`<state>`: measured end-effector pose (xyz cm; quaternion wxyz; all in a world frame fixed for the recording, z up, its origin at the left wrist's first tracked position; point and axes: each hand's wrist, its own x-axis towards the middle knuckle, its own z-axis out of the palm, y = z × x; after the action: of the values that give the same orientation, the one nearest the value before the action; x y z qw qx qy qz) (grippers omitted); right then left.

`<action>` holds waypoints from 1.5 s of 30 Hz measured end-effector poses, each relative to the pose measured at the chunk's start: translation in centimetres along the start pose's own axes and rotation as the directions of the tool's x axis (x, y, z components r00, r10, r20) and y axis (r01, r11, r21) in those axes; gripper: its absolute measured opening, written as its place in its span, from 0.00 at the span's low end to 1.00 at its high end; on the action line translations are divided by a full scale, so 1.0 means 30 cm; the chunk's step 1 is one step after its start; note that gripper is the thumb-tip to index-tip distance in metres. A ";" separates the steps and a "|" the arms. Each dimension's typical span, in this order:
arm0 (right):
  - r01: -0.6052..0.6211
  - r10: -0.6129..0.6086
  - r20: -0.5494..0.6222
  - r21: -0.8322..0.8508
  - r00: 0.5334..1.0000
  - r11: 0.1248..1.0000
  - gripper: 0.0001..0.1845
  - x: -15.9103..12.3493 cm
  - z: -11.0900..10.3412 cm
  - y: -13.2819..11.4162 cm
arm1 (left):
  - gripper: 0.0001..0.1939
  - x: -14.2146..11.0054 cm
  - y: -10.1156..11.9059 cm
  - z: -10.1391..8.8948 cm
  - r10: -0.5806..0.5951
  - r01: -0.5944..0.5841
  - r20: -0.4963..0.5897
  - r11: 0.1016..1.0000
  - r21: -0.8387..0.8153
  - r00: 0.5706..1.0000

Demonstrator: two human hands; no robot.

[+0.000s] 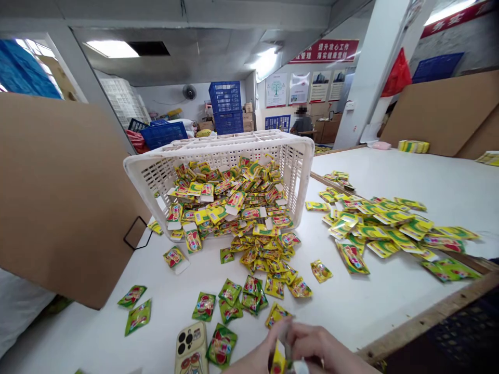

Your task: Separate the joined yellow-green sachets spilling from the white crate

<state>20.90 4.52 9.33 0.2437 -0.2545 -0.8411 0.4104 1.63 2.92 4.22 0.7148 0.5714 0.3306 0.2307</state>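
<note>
My left hand point(255, 358) and my right hand point(325, 350) meet at the bottom edge of the view, fingers pinched together on a small yellow packet point(278, 361). Right in front of them lie loose green and yellow sachets point(249, 296) on the white table point(390, 291). A white plastic crate point(218, 156) lies tipped on its side further back, spilling several sachets point(234, 208) towards me. A phone point(191, 349) in a patterned case lies just left of my left hand.
A pile of long yellow-green packs point(393, 228) lies to the right. A big cardboard sheet point(58, 192) stands on the left, another point(444, 111) at the back right. A wooden rail point(424, 317) edges the table. A person point(302, 120) sits far back by blue crates point(226, 106).
</note>
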 end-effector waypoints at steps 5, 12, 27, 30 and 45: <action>-0.327 0.001 -0.617 -0.416 0.787 0.849 0.12 -0.057 -0.298 0.185 | 0.29 -0.005 0.007 -0.159 0.218 0.084 -0.529 0.869 0.488 0.820; -0.725 0.345 -0.699 -0.359 0.626 0.588 0.12 0.000 -0.346 0.416 | 0.18 -0.042 -0.093 -0.376 0.247 0.571 -0.827 0.623 0.535 0.505; -0.150 0.424 -0.337 0.608 0.840 0.779 0.17 0.244 0.107 0.178 | 0.25 0.014 -0.008 -0.180 0.168 -0.168 -0.763 0.983 0.078 0.624; -0.041 0.395 -0.345 0.707 0.851 0.706 0.17 0.267 0.169 0.164 | 0.21 0.010 0.007 -0.142 0.196 -0.271 -0.745 0.962 0.021 0.638; -0.282 0.391 -0.167 0.452 0.905 0.846 0.07 0.159 0.047 0.243 | 0.12 -0.107 0.081 -0.377 0.516 0.226 -0.625 0.636 0.738 0.586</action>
<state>18.11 10.62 3.59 0.3211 -0.3909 -0.6373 0.5813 -8.73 8.75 5.81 0.1561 0.6750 0.6222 0.3645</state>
